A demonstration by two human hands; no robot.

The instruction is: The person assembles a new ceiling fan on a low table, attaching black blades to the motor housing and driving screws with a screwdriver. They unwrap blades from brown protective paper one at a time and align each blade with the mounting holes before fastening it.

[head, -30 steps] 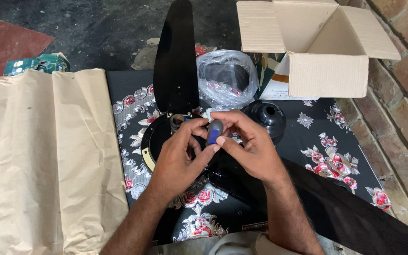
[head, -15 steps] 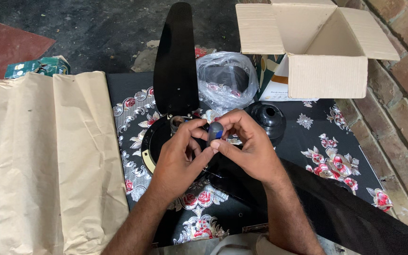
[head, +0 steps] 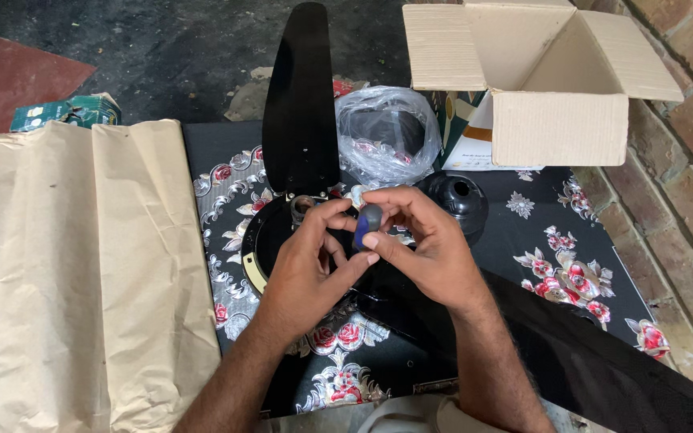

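black is the colour of nearly everything under the hands: a ceiling fan motor hub point(head: 282, 240) with one long blade point(head: 301, 104) running out toward twelve o'clock, lying on a dark cloth point(head: 555, 240) printed with red and silver flowers. right over the hub, at the centre of the view, both hands meet on a small blue-handled tool point(head: 367, 224), seemingly a stubby screwdriver. the right hand point(head: 427, 256) pinches the grip between thumb and fingers, and the left hand point(head: 310, 265) closes its fingertips on the same tool from the nine o'clock side, so neither hand is wide. the tip is hidden behind the fingers, so i cannot tell whether it sits in a screw. judging from this, the step in hand is fastening or adjusting something at the hub, and a next move would call for keeping the tool square and steady. at one o'clock lies a clear plastic bag point(head: 387, 136) holding a dark part, at two o'clock an open cardboard box point(head: 559, 120), and just beside the right hand a black domed cover point(head: 459, 196). crumpled brown paper point(head: 82, 265) fills the nine o'clock side.
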